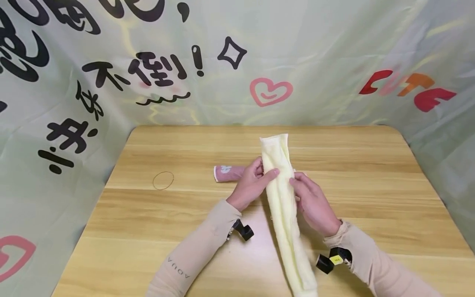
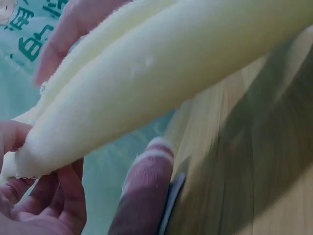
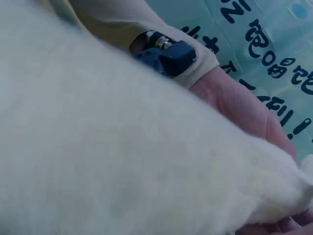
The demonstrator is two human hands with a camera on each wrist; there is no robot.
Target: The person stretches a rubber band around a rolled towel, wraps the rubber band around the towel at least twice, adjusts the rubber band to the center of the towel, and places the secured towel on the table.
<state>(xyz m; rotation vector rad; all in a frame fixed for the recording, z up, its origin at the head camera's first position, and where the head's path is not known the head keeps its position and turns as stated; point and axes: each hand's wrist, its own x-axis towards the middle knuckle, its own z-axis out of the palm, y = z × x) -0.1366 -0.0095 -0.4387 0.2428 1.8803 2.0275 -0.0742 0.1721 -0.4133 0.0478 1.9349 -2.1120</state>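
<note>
Both arms reach forward from the near edge and converge, the left from the lower left and the right from the lower right. The left hand pinches the left edge of a long pale-yellow cloth, thumb lying on top and fingers curled underneath, close to the cloth's far end. The right hand grips the opposite edge slightly nearer the body, its thumb against the border and its fingers tucked mostly out of sight below; in the right wrist view the cloth covers much of this hand.

The cloth is folded lengthwise into a narrow strip that slants from the hands toward the person and runs out of the head view at the bottom. The left wrist view shows it held above the worktop, which has a light wood grain and rounded far corners.

A purple roll with a white edge lies just beyond the left hand, partly hidden by it. A thin ring lies well to the left. Pale green sheeting surrounds the far side and both flanks, printed with black characters, a pink heart and coloured lettering.
</note>
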